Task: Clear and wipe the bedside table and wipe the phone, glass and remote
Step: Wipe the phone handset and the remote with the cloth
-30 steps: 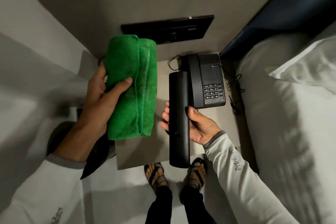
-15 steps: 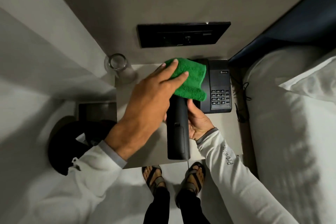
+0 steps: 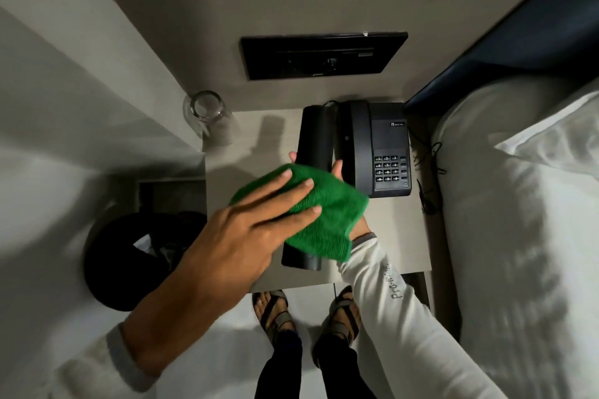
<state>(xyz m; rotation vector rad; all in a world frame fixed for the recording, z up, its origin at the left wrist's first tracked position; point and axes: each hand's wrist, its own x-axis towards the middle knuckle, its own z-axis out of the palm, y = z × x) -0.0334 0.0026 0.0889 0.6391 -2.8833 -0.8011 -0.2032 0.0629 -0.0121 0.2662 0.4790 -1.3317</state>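
My right hand [image 3: 337, 172] grips the black phone handset [image 3: 316, 136], holding it lengthwise above the bedside table [image 3: 398, 236]; most of that hand is hidden under the cloth. My left hand [image 3: 256, 230] presses a green cloth [image 3: 327, 214] flat onto the handset's near half, fingers spread over the cloth. The black phone base [image 3: 377, 149] with its keypad sits at the table's back right. A clear glass [image 3: 209, 116] stands at the back left corner. No remote is visible.
A black wall panel [image 3: 321, 55] is mounted above the table. A black bin [image 3: 136, 259] stands on the floor to the left. The bed with white bedding [image 3: 525, 236] lies close on the right, and phone cords [image 3: 429, 165] hang between table and bed.
My left hand brought the green cloth down onto the handset and has slid it from the far end toward the near end. My right hand keeps holding the handset.
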